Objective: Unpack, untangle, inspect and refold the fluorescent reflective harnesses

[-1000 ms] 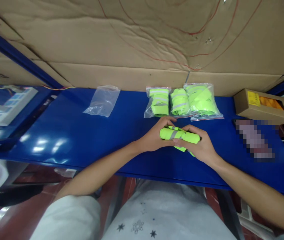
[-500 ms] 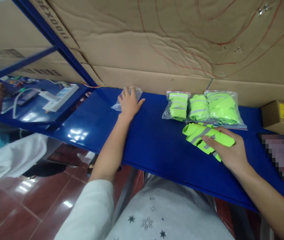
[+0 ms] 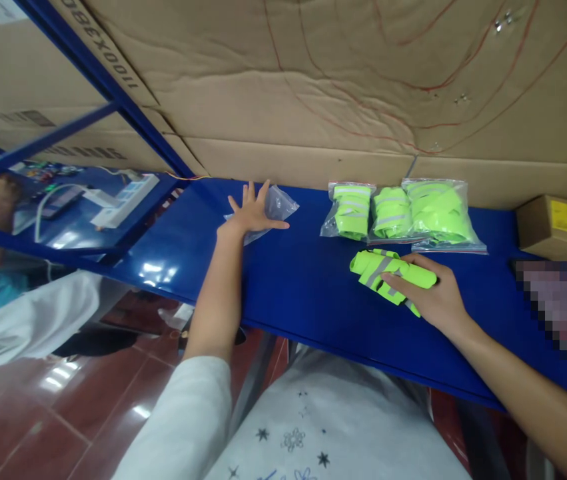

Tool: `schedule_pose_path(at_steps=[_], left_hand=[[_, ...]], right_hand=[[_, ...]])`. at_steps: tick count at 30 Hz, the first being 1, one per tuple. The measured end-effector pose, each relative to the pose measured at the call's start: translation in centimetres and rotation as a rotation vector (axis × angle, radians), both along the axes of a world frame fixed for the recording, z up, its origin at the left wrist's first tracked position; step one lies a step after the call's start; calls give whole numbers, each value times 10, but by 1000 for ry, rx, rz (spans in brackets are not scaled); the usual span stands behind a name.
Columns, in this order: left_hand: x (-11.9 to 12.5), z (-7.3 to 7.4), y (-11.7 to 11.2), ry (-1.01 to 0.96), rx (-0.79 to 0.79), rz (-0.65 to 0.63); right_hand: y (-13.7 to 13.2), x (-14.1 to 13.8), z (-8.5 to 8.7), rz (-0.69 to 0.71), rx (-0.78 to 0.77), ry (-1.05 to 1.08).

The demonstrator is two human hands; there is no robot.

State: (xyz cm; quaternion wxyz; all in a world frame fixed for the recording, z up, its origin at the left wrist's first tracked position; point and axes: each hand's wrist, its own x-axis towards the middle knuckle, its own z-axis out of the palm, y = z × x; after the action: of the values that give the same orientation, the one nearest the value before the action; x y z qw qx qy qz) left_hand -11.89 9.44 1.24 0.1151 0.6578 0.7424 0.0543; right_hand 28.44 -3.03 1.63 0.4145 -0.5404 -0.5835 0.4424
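Observation:
My left hand (image 3: 252, 212) lies with fingers spread over a clear plastic bag (image 3: 279, 203) near the back of the blue table (image 3: 293, 287). Part of that bag is hidden beneath the palm. My right hand (image 3: 433, 290) grips a folded neon-yellow reflective strap (image 3: 380, 270) with grey stripes, holding it just above or on the tabletop; I cannot tell which. Behind it, along the cardboard wall, lie several clear zip bags, each with a rolled neon strap inside: a left one (image 3: 352, 212), a middle one (image 3: 392, 212) and a larger right one (image 3: 440, 212).
A cardboard box (image 3: 560, 227) with a yellow label stands at the right, behind a blurred-out flat object (image 3: 558, 303). Blue frame bars (image 3: 146, 137) rise at the left. Beyond them are a white power strip (image 3: 126, 200) and another person's hand (image 3: 2, 190).
My left hand has shifted slightly left and its fingers have spread wider, exposing more of the bag's right side. My right hand has moved a little left with the reflective strap.

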Motion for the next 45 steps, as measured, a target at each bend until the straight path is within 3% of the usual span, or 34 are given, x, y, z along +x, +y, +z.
schedule_pose_path(at_steps=[2, 5, 11, 16, 19, 22, 27, 38, 45], left_hand=[[-5, -6, 4, -45, -65, 9], [-9, -9, 6, -99, -17, -30], [4, 14, -7, -55, 215, -187], [58, 35, -34, -18, 525, -471], [99, 33, -53, -4, 559, -760], [128, 25, -66, 5, 559, -889], [143, 14, -72, 9, 611, -937], [148, 6, -72, 3, 770, -965], [155, 0, -77, 57, 737, -983]], right_hand=[[-1, 0, -2, 28, 4, -1], [-1, 0, -3, 45, 6, 7], [12, 8, -4, -80, 79, 45], [22, 20, 4, -203, 24, 312], [24, 25, 18, -167, -105, 546], [23, 26, 26, -66, -190, 650], [20, 23, 22, 31, -238, 673], [23, 25, 16, -102, -206, 430], [24, 21, 9, -14, -191, 314]])
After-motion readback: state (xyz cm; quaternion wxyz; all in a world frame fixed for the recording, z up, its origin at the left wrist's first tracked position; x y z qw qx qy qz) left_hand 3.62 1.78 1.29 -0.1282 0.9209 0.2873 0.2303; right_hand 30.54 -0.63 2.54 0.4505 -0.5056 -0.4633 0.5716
